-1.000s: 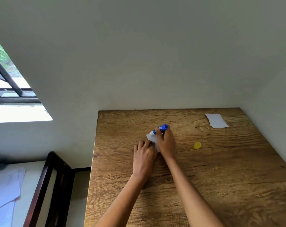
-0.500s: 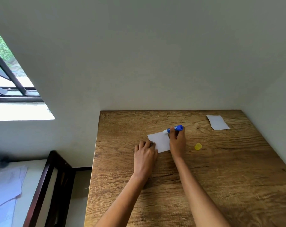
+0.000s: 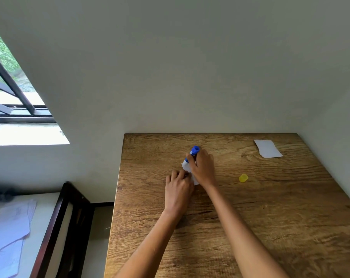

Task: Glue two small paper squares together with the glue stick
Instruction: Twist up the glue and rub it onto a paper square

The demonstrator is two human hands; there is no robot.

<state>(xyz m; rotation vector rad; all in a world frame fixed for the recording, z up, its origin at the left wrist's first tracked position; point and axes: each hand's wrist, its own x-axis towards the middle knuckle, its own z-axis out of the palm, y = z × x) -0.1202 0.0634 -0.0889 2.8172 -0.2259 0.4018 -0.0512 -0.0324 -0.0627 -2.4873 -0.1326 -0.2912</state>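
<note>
Your left hand [image 3: 178, 192] presses the paper square [image 3: 187, 167] flat so it cannot slide. Your right hand [image 3: 202, 168] pinches the glue stick [image 3: 191, 154], tilted tip-down for spreading. The second square [image 3: 268, 148] waits well apart.

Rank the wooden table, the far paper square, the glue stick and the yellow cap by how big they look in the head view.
1. wooden table
2. far paper square
3. glue stick, partly hidden by the right hand
4. yellow cap
</note>
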